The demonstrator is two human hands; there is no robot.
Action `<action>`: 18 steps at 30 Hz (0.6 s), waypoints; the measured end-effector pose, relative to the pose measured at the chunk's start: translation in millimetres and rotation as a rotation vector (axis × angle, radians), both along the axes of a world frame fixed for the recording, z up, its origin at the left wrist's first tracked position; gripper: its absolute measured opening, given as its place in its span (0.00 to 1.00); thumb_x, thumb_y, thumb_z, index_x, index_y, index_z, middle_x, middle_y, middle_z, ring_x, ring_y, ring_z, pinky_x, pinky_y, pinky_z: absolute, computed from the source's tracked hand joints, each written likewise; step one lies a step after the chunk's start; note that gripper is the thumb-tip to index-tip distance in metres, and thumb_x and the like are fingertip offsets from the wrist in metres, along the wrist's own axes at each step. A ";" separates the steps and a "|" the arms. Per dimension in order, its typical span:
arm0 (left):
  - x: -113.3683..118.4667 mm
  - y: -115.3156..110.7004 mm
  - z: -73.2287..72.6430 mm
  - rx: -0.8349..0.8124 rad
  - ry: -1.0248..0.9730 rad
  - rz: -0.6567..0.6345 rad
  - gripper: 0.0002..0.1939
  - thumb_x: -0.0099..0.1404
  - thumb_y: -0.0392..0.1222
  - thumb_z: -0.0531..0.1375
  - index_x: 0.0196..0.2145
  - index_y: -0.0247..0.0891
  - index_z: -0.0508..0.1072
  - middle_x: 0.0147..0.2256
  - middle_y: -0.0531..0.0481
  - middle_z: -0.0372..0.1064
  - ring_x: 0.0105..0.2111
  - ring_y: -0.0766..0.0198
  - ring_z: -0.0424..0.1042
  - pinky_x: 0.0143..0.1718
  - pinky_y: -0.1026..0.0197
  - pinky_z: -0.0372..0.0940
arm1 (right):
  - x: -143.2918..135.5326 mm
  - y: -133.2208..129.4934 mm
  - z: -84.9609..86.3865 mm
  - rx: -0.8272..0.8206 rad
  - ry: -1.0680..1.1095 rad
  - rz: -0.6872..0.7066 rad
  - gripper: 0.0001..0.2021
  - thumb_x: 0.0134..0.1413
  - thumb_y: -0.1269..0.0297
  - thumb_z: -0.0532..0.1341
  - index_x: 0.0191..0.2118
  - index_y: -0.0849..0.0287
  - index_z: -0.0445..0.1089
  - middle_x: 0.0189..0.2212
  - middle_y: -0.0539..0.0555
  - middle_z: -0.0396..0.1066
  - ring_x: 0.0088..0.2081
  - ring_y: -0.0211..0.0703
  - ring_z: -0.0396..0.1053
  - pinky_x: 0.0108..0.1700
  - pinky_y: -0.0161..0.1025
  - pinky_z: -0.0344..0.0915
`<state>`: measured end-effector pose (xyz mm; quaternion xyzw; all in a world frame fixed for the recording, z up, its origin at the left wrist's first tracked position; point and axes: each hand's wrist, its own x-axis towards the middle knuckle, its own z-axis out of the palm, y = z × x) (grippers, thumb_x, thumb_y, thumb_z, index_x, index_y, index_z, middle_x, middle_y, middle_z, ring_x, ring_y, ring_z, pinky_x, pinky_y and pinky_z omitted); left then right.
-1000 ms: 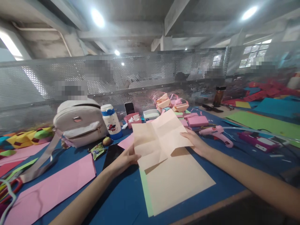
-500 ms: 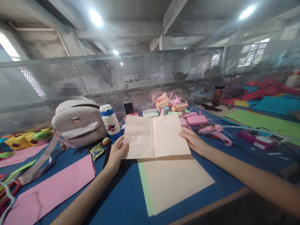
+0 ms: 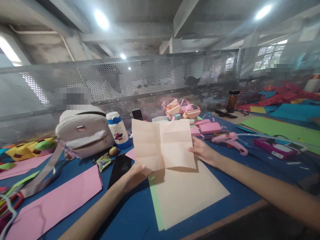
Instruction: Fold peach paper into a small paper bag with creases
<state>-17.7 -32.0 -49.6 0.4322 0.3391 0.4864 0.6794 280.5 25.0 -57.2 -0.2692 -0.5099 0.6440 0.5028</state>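
Note:
A creased, pale peach sheet of paper (image 3: 175,143) is held up between my hands, with fold lines running down and across it. My left hand (image 3: 137,173) grips its lower left corner, fingers partly hidden behind the paper. At the right edge, my right hand (image 3: 203,151) pinches the sheet between thumb and fingers. Beneath it, a larger stack of peach paper (image 3: 190,196) lies on the blue table, with a light green sheet (image 3: 156,203) showing along its left side. A black phone (image 3: 120,168) lies flat beside my left wrist.
On the left are a grey backpack (image 3: 82,130), a white and blue bottle (image 3: 117,131), a snack packet (image 3: 103,162) and pink paper (image 3: 60,200). A pink glue gun (image 3: 231,140) and a purple power strip (image 3: 275,148) with cables lie right. Folded paper pieces (image 3: 210,128) sit behind.
My left hand has shifted from the sheet's left edge down and right to its lower corner. The sheet has moved slightly left and bends more at its middle crease, uncovering the black phone.

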 end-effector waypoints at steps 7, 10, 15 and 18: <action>7.0 0.5 -2.2 0.014 -0.046 0.091 0.08 0.52 0.40 0.68 0.31 0.37 0.79 0.35 0.42 0.79 0.41 0.46 0.78 0.49 0.48 0.70 | 0.5 1.3 -2.0 -0.022 0.000 0.017 0.27 0.39 0.69 0.72 0.50 0.55 0.70 0.52 0.57 0.75 0.51 0.53 0.74 0.52 0.45 0.70; 3.0 8.0 2.8 -0.033 -0.095 0.214 0.08 0.54 0.38 0.66 0.33 0.34 0.78 0.36 0.41 0.79 0.43 0.46 0.78 0.49 0.48 0.71 | 1.3 1.7 -2.5 -0.031 0.002 0.018 0.25 0.40 0.71 0.71 0.48 0.56 0.71 0.52 0.57 0.75 0.50 0.53 0.74 0.51 0.44 0.71; -5.2 20.2 5.8 -0.088 -0.206 0.471 0.10 0.62 0.34 0.59 0.40 0.34 0.77 0.37 0.45 0.80 0.45 0.52 0.78 0.45 0.58 0.73 | 2.6 2.5 -5.4 -0.048 0.000 0.038 0.25 0.40 0.72 0.70 0.49 0.58 0.72 0.50 0.59 0.76 0.50 0.54 0.75 0.52 0.45 0.70; -5.8 24.9 7.4 -0.077 -0.265 0.561 0.12 0.66 0.35 0.55 0.45 0.35 0.75 0.41 0.45 0.80 0.49 0.56 0.76 0.45 0.62 0.73 | 3.0 3.7 -6.7 -0.056 0.002 0.053 0.24 0.40 0.71 0.70 0.48 0.58 0.72 0.50 0.59 0.76 0.49 0.54 0.75 0.52 0.46 0.69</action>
